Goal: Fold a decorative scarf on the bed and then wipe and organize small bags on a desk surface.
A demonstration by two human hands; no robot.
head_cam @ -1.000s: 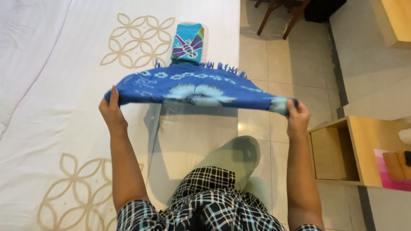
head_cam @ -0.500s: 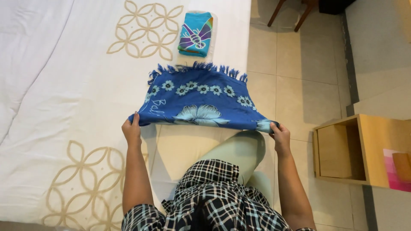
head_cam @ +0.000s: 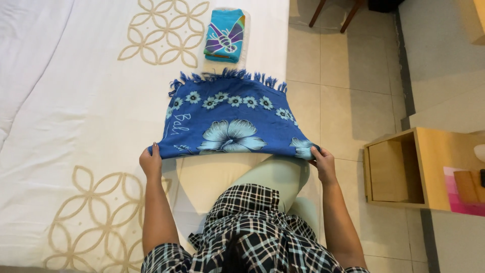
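**Blue cloth half laid on bed, near edge in both hands**

Blue flowered cloth (head_cam: pixel 230 126) lies at the centre of the frame, spread over the white bed (head_cam: pixel 76 116). Its fringed far edge rests flat on the bedcover; its near edge is lifted. The left hand (head_cam: pixel 150 163) has a closed grip on the near left corner, and the right hand (head_cam: pixel 323 164) has a closed grip on the near right corner, which overhangs the bed's side above the tiled floor (head_cam: pixel 343 101). A second cloth, turquoise with a butterfly print (head_cam: pixel 225 35), sits already folded at top centre, just apart from the fringe. Judgement: one piece finished; the blue one appears part-folded, not yet down to a matching size. A wooden side cabinet (head_cam: pixel 404 172) stands at right.
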